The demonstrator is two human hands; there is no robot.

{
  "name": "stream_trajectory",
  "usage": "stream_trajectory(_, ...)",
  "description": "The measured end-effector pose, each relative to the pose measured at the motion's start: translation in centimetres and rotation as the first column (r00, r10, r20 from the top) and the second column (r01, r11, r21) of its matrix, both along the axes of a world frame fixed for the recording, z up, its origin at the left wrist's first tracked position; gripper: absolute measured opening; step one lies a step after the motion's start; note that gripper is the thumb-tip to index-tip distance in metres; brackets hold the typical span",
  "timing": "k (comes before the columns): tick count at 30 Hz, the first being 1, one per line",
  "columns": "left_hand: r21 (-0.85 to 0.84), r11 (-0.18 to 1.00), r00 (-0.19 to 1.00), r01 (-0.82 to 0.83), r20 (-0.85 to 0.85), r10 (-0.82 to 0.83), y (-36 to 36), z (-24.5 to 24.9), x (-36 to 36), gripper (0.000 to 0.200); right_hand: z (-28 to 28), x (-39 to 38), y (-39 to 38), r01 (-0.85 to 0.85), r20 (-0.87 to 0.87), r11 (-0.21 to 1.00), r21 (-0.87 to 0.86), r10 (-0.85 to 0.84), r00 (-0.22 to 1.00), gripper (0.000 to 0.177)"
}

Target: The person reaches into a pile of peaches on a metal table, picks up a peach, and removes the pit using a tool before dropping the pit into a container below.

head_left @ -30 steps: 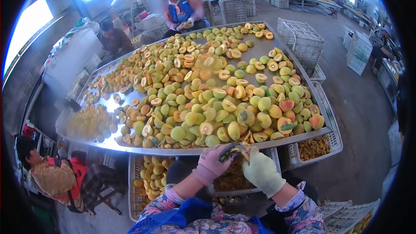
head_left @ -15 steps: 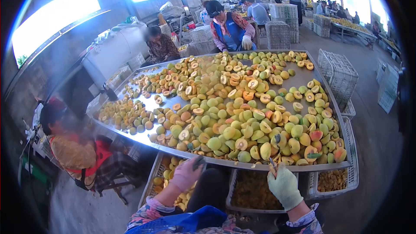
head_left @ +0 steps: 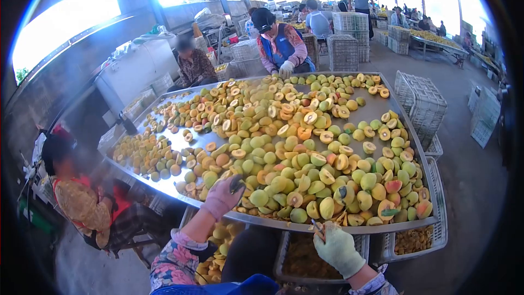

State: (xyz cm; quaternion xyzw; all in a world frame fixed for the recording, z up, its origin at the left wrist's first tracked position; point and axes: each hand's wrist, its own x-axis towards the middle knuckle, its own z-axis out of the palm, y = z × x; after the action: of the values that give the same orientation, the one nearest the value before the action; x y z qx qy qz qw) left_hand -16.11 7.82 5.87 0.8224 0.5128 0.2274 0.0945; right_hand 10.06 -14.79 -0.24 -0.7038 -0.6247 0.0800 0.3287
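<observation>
My left hand (head_left: 222,196), in a pink glove with dark fingertips, reaches over the near edge of the metal table (head_left: 180,187). Its fingers stretch toward the heap of halved yellow-green, peach-like fruit (head_left: 284,172), and I see nothing held in it. My right hand (head_left: 339,251), in a pale green glove, is closed around a small knife (head_left: 317,228) with a thin blade, just in front of the table rim. Many halves show brown pits or hollows. Below the rim, a crate of fruit (head_left: 219,240) sits under my left arm.
A crate of dark scraps (head_left: 305,259) stands under my right hand, and another crate (head_left: 420,240) at right. Stacked crates (head_left: 420,101) stand beside the table. Co-workers sit at left (head_left: 82,196), at the far left corner (head_left: 192,65) and across the table (head_left: 281,46).
My left hand has moved up and forward from below the rim to over the table's edge. My right hand keeps the knife. The worker across leans lower, gloved hand at the fruit.
</observation>
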Motion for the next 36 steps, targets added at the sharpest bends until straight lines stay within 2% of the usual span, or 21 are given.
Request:
stream_trajectory(1, 0.007, 0.995, 0.995, 0.099, -0.02, -0.099, 3.0, -0.9, 1.0, 0.047, 0.1, 0.0, 0.1, -0.015, -0.023, 0.999, -0.043, 0.014, 1.0, 0.022)
stream_trajectory(3, -0.14, 0.987, 0.985, 0.079, -0.139, -0.098, 6.6, 0.2, 4.3, 0.057, 1.5, -0.5, 0.2, -0.03, -0.057, 0.998, -0.054, 0.027, 0.998, 0.018)
stream_trajectory(4, -0.142, 0.986, 0.985, 0.084, -0.138, -0.104, 8.6, 0.5, 5.8, 0.057, 1.9, -0.6, 0.1, -0.025, -0.058, 0.998, -0.057, 0.022, 0.998, 0.018)
stream_trajectory(6, -0.265, 0.962, 0.948, 0.066, -0.284, -0.144, 12.5, 1.0, 8.6, 0.068, 2.3, -0.4, 0.4, -0.042, -0.092, 0.997, -0.065, 0.036, 0.995, 0.017)
stream_trajectory(7, -0.267, 0.961, 0.948, 0.07, -0.283, -0.147, 13.8, 1.3, 9.8, 0.068, 2.3, -0.4, 0.5, -0.059, -0.094, 0.995, -0.076, 0.051, 0.994, 0.018)
stream_trajectory(9, -0.218, 0.971, 0.86, 0.098, -0.473, -0.192, 16.3, 1.9, 12.4, 0.09, 3.4, -0.3, 0.3, -0.063, -0.13, 0.992, -0.111, 0.048, 0.99, 0.019)
stream_trajectory(10, -0.217, 0.971, 0.859, 0.103, -0.473, -0.197, 17.6, 2.2, 13.7, 0.09, 3.6, -0.1, 0.7, -0.072, -0.166, 0.987, -0.143, 0.048, 0.985, 0.02)
stream_trajectory(11, -0.211, 0.971, 0.801, 0.114, -0.558, -0.215, 18.8, 2.4, 15.1, 0.097, 2.3, 0.3, 0.7, -0.083, -0.062, 0.99, -0.109, 0.077, 0.995, 0.024)
stream_trajectory(12, -0.206, 0.971, 0.734, 0.125, -0.638, -0.23, 20.1, 2.2, 16.3, 0.104, 2.4, 0.5, 1.0, -0.078, -0.063, 0.991, -0.108, 0.072, 0.995, 0.024)
stream_trajectory(14, -0.18, 0.97, 0.718, 0.164, -0.653, -0.243, 22.6, 0.9, 18.5, 0.109, 3.1, 0.6, 0.9, -0.08, -0.159, 0.997, -0.004, 0.078, 0.984, 0.022)
stream_trajectory(15, -0.173, 0.97, 0.669, 0.169, -0.703, -0.242, 23.5, 0.6, 19.6, 0.11, 2.8, 0.7, 1.1, -0.069, -0.164, 0.989, 0.132, 0.091, 0.982, 0.017)
stream_trajectory(20, -0.2, 0.959, 0.5, 0.202, -0.821, -0.277, 27.5, -3.6, 23.9, 0.114, 4.1, 1.8, 1.7, -0.047, -0.277, 0.984, 0.172, 0.094, 0.956, 0.019)
stream_trajectory(21, -0.204, 0.956, 0.474, 0.213, -0.834, -0.283, 28.0, -4.5, 24.6, 0.11, 4.1, 2.0, 1.9, -0.054, -0.312, 0.984, 0.167, 0.105, 0.944, 0.019)
stream_trajectory(26, -0.219, 0.943, 0.534, 0.249, -0.782, -0.322, 31.8, -9.2, 25.0, 0.095, 3.7, 2.4, 2.5, -0.03, -0.441, 0.999, 0.045, 0.047, 0.896, 0.015)
stream_trajectory(28, -0.141, 0.947, 0.533, 0.29, -0.798, -0.282, 31.5, -9.2, 24.7, 0.067, 3.9, 2.3, 2.7, -0.016, -0.408, 0.997, 0.074, 0.045, 0.912, 0.016)
stream_trajectory(29, -0.138, 0.947, 0.535, 0.289, -0.797, -0.28, 30.3, -7.7, 24.4, 0.067, 4.1, 2.1, 2.7, -0.008, -0.375, 0.995, 0.104, 0.047, 0.926, 0.017)
stream_trajectory(31, -0.213, 0.964, 0.672, 0.158, -0.692, -0.263, 27.2, -3.8, 23.1, 0.084, 3.3, 1.9, 2.4, 0.004, -0.349, 0.992, 0.129, 0.041, 0.936, 0.019)
stream_trajectory(32, -0.202, 0.966, 0.676, 0.158, -0.691, -0.255, 25.7, -2.4, 22.4, 0.084, 3.1, 1.8, 2.3, 0.021, -0.326, 0.988, 0.152, 0.03, 0.945, 0.021)
stream_trajectory(34, -0.165, 0.946, 0.859, 0.28, -0.397, -0.324, 21.7, -1.0, 19.9, 0.085, 2.7, 1.8, 2.1, 0.052, -0.424, 0.997, 0.058, -0.023, 0.906, 0.03)
stream_trajectory(35, -0.224, 0.895, 0.837, 0.387, -0.322, -0.443, 19.1, -0.5, 19.0, 0.086, 2.4, 1.5, 2.5, 0.104, -0.659, 0.988, -0.113, -0.153, 0.736, 0.029)
stream_trajectory(36, -0.269, 0.832, 0.806, 0.485, -0.233, -0.544, 16.0, -0.3, 18.1, 0.087, 2.7, 1.2, 3.1, 0.097, -0.808, 0.952, -0.291, -0.298, 0.509, 0.032)
